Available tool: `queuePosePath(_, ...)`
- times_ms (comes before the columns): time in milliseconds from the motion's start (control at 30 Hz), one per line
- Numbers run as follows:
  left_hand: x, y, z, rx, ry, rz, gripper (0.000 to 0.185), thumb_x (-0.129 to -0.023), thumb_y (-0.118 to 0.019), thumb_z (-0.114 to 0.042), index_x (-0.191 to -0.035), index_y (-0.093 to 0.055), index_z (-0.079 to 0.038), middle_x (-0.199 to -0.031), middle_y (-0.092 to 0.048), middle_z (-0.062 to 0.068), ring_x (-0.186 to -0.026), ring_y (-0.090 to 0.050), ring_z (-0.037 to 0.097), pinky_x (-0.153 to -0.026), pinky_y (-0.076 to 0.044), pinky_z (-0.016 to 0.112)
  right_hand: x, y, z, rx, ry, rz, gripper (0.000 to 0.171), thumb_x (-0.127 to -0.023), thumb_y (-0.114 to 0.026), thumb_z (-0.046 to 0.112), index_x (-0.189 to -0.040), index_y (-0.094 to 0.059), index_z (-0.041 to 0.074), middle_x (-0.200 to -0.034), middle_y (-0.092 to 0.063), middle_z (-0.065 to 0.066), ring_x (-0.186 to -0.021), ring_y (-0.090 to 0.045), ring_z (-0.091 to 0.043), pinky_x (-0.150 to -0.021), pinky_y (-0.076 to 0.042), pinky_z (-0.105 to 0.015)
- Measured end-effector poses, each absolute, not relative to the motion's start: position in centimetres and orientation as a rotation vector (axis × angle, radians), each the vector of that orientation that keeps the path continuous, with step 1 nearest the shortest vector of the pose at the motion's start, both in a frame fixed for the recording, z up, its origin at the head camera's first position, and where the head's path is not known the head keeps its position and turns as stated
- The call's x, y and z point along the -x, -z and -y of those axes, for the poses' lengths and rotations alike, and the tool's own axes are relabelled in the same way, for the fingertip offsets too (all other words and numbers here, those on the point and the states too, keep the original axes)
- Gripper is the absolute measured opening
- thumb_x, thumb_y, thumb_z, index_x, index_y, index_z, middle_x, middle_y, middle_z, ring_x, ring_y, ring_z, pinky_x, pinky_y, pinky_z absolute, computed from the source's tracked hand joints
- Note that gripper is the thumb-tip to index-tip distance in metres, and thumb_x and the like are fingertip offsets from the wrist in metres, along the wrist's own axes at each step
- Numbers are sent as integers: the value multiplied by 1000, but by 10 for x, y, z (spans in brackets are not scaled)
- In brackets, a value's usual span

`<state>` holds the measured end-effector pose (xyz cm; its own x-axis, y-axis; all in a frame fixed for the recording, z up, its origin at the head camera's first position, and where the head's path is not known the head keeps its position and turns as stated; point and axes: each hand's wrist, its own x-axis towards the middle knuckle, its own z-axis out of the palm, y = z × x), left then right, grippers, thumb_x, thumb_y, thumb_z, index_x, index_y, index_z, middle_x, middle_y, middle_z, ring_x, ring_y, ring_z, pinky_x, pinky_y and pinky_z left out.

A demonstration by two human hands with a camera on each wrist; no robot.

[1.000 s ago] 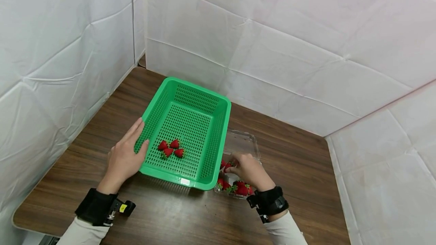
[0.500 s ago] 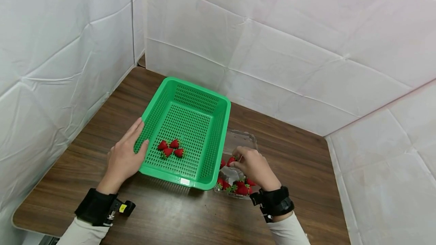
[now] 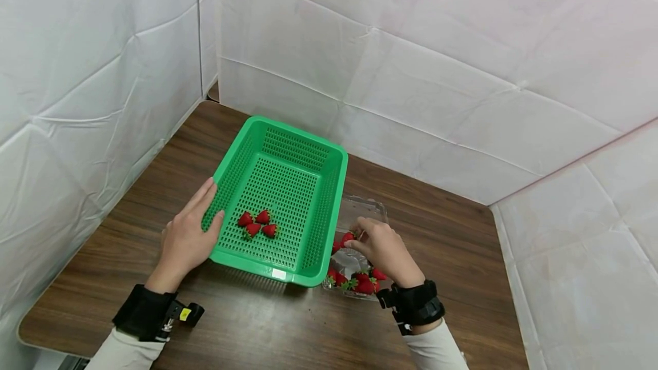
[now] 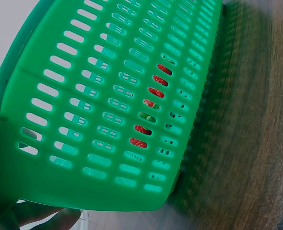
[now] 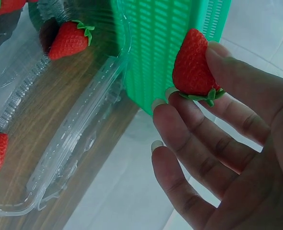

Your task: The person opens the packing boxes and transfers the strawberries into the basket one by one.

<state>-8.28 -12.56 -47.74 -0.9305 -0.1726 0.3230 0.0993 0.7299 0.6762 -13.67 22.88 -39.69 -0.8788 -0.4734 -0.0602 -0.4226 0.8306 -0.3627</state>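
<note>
The right hand [image 3: 385,250] has drawn back a little from deep in the tub [image 3: 351,261], where it was reaching a second ago, and now pinches one berry [image 3: 348,238] between thumb and a fingertip, with the remaining fingers loosely apart. The right wrist view shows this berry above the tub's edge, leaves down, apart from the other berries [image 3: 365,285] that lie in the tub. In the work at hand, that probably means the pick itself is done and the berry is free of the tub, though it is not in the basket [image 3: 298,150].

The left hand [image 3: 187,238] has not shifted: it rests at the basket's left rim, thumb spread away from the fingers, and seems to be steadying it. The basket and its cluster of four berries [image 3: 252,230] are likewise unchanged on the desk [image 3: 447,244], so the count inside has not grown.
</note>
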Motion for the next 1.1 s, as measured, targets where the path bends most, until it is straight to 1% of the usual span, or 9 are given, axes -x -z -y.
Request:
queuePosePath(333,83,477,125,-67,1040,2583,58,-97,-56,-24,-151,-37,-16,-157,-35,2,-41,-22,10,-43,-17,25,139,395,-224,759,528,-2847,17,-86,-73,24,-99,-65,16,-89,-65,5,-78,-60,-7,-68,-48,-23)
queuePosePath(500,83,476,126,-71,1044,2592,58,-97,-56,-24,-151,-36,-16,-157,-35,2,-42,-22,11,-43,-17,25,140,393,-219,736,534,-2835,18,-86,-72,26,-99,-64,16,-88,-65,6,-79,-60,-7,-68,-48,-23)
queuePosePath(767,83,477,125,-63,1045,2578,56,-98,-55,-25,-150,-38,-15,-157,-36,2,-41,-18,7,-43,-17,24,142,392,-212,777,535,-2820,16,-88,-70,24,-102,-64,19,-92,-66,7,-82,-61,-6,-71,-49,-24)
queuePosePath(933,82,477,125,-62,1050,2575,56,-98,-55,-25,-150,-38,-15,-157,-36,2,-41,-17,7,-42,-17,24,145,390,-205,815,527,-2797,19,-89,-69,25,-106,-64,18,-92,-66,6,-81,-60,-7,-69,-48,-23)
queuePosePath(1100,83,477,126,-62,1043,2580,57,-98,-55,-25,-151,-37,-16,-157,-36,2,-40,-17,6,-42,-17,24,147,389,-198,865,535,-2781,19,-90,-68,24,-107,-64,16,-94,-66,5,-83,-60,-8,-70,-48,-24)
